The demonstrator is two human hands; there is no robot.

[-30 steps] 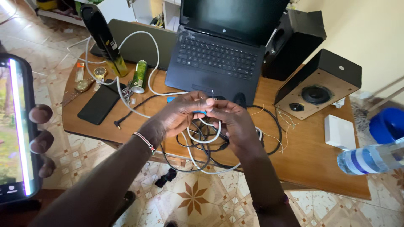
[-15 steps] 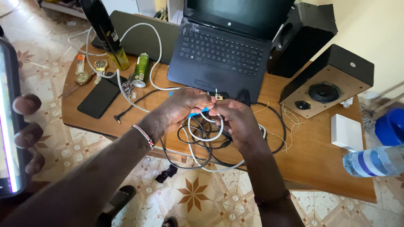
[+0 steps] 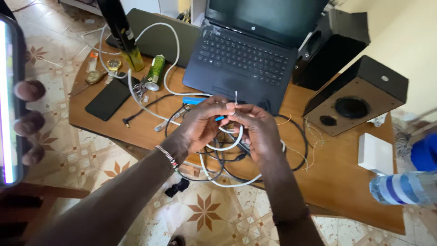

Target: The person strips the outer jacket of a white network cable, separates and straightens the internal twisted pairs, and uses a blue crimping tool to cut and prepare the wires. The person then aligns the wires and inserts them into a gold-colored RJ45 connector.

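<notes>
Seen from the head camera, both hands are working just in front of the laptop point(image 3: 246, 54), closer to the lens than a second ago. The left hand point(image 3: 200, 125) is closing its fingers around a white cable point(image 3: 227, 146) and a blue piece. The right hand point(image 3: 257, 130) is pinching the cable's bare wire tip point(image 3: 236, 96), which is now standing upright where earlier it was hidden between the hands, so the stripped end looks ready for handling. Black cable loops point(image 3: 298, 150) are lying beside the laptop, near the wooden speaker point(image 3: 353, 98).
</notes>
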